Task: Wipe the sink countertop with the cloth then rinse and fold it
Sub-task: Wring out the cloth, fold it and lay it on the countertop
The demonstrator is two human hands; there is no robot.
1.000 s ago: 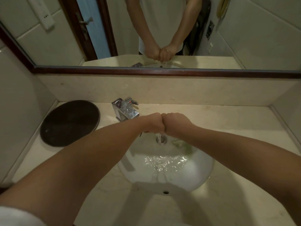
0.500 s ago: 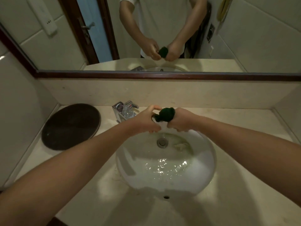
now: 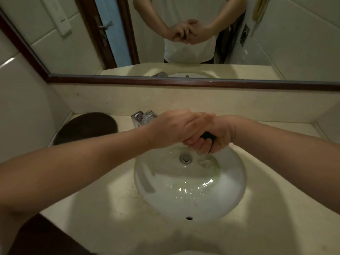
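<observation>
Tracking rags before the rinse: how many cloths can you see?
1. The dark cloth is in the grip of the left hand and right hand over the sink, mostly hidden.

Cloth [image 3: 207, 135] mostly inside right grip [image 3: 219, 134]

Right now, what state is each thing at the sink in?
cloth: balled up, mostly hidden in a fist.
right hand: grips the cloth.
left hand: clamped over the right hand's fingers, squeezing.
faucet: no stream visible.
sink: shallow rippling water inside.
dark round tray: lying flat on the countertop.
</observation>
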